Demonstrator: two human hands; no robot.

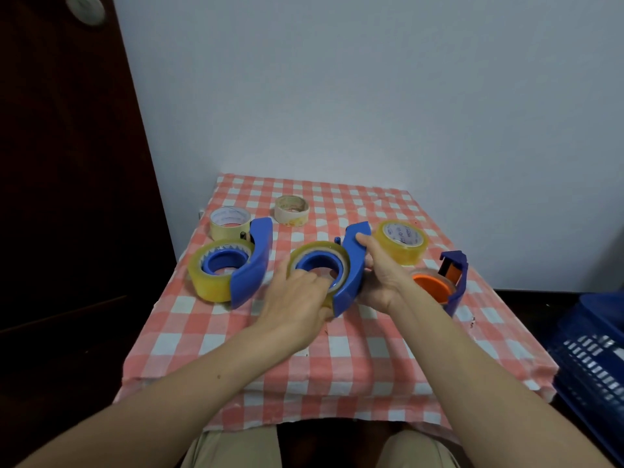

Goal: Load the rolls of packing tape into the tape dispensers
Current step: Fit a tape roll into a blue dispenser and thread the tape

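A blue tape dispenser (353, 265) sits at the middle of the table with a yellowish tape roll (312, 249) on its blue hub. My right hand (380, 275) grips the dispenser's curved handle from the right. My left hand (297, 302) holds the near side of that roll, fingers curled over its rim into the hub. A second blue dispenser (251, 261) lies to the left with a clear-yellow roll (209, 278) on its hub. A third, dark blue dispenser (454, 278) with an orange hub (432, 287) lies at the right, partly behind my right forearm.
Loose tape rolls stand on the red-and-white checked tablecloth (337, 352): a clear-yellow one (401, 241) at the right, a cream one (292, 211) at the back, another (229, 222) at the back left. A blue plastic crate (594, 359) stands at the right, a dark door at the left.
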